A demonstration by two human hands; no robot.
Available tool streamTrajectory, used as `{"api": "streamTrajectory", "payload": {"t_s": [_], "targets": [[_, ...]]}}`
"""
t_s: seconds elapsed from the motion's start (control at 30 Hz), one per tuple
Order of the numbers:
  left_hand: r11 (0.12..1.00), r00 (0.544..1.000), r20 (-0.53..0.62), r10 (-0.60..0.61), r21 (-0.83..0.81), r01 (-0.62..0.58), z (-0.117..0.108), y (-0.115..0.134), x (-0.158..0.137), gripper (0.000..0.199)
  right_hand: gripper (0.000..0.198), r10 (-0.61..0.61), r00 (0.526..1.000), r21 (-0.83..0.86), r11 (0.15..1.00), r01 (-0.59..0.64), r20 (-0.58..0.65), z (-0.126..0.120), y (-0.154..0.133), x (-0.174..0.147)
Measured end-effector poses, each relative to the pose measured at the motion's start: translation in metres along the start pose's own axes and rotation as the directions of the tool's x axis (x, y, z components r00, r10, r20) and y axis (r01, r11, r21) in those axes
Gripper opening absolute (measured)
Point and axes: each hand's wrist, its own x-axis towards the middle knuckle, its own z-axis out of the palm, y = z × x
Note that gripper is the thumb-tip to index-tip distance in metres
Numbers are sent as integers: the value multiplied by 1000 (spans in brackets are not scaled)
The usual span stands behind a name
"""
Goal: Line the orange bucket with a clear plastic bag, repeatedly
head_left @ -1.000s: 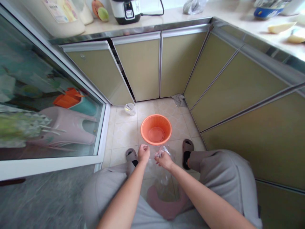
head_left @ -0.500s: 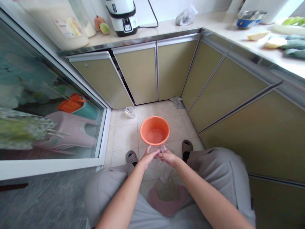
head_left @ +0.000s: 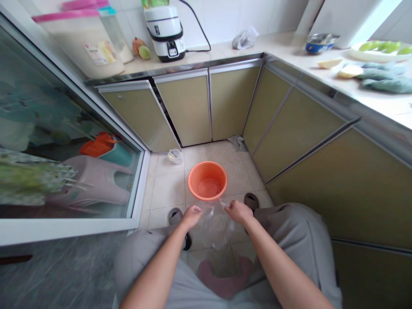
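Observation:
A thin clear plastic bag (head_left: 216,227) hangs between my hands, its upper edge spread wide. My left hand (head_left: 193,216) pinches one side of that edge. On the other side, my right hand (head_left: 238,211) has its fingers closed on the plastic. Just beyond them an orange basin (head_left: 209,182) stands on the tiled floor, with a few small dark specks inside. The bag's rim lies close to the near side of the basin; I cannot tell whether they touch. Through the clear plastic, floor tiles show.
A small clear container (head_left: 175,156) and a grey cloth (head_left: 237,143) lie on the floor by the cabinets (head_left: 183,111). Left is a glass door (head_left: 64,128). The counter holds a rice cooker (head_left: 165,36), storage tubs (head_left: 80,43) and a blue bowl (head_left: 319,44).
My hands have moved apart, from close together at the basin's near side, and the bag is now stretched wider between them. The camera view has tilted up slightly.

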Motion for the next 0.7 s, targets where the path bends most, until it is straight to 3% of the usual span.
{"api": "streamTrajectory", "payload": {"t_s": [0.13, 0.17, 0.23, 0.27, 0.33, 0.4, 0.47, 0.53, 0.6, 0.7], "targets": [[968, 982, -5, 189, 167, -185, -10, 17, -7, 48, 62, 41, 991, -16, 999, -44, -129, -29, -4, -4], [959, 969, 5, 246, 141, -244, -15, 30, -12, 53, 66, 8, 988, 32, 999, -3, -155, -42, -7, -8], [940, 938, 61, 342, -9, -342, -29, 64, -29, 61, 72, -168, 968, 216, 954, 208, -189, -70, -13, -26], [923, 921, 98, 378, -113, -367, -37, 83, -42, 64, 74, -292, 931, 336, 873, 353, -220, -86, -16, -39], [860, 862, 173, 477, -298, -415, -57, 123, -74, 69, 77, -496, 805, 538, 602, 589, -326, -117, -22, -71], [777, 801, 183, 570, -435, -454, -79, 161, -106, 72, 79, -566, 720, 639, 390, 663, -402, -145, -31, -101], [729, 784, 160, 600, -514, -453, -99, 192, -123, 77, 81, -578, 734, 690, 368, 624, -356, -168, -43, -113], [714, 798, 140, 586, -556, -427, -111, 213, -115, 82, 82, -564, 788, 727, 430, 536, -247, -181, -59, -95], [728, 829, 139, 541, -571, -379, -114, 222, -85, 84, 82, -535, 829, 778, 448, 441, -162, -180, -73, -53], [782, 885, 173, 432, -562, -271, -107, 212, -28, 81, 79, -481, 875, 869, 409, 279, -54, -162, -79, 18]]}}
